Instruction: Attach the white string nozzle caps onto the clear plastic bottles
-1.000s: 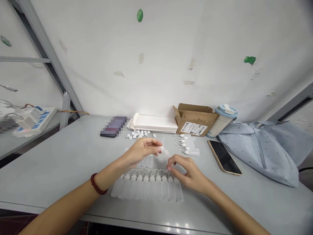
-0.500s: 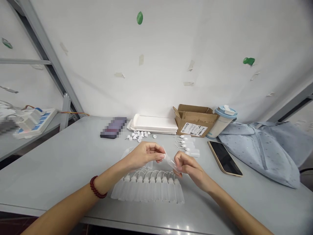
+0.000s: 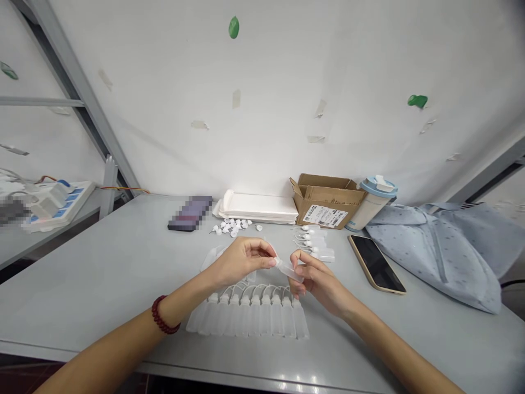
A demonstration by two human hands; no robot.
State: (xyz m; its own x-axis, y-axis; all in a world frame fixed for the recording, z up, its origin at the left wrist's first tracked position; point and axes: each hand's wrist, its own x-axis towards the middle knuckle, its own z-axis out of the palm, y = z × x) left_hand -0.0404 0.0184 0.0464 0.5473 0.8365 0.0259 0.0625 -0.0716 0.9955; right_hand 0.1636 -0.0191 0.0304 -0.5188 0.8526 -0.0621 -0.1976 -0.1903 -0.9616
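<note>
The translucent, slim plastic bottle is pinched by left hand at neck, right hand at body. Likely light and soft-walled, it is best gripped neckward.

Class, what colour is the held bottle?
The bottle is translucent white, shown in the head view.

Held bottle: cloudy, see-through white
Loose caps: white
Table: grey
Bracelet: dark red
Box: brown
Cup lid: light blue
Cloth: pale blue, dark specks
</note>
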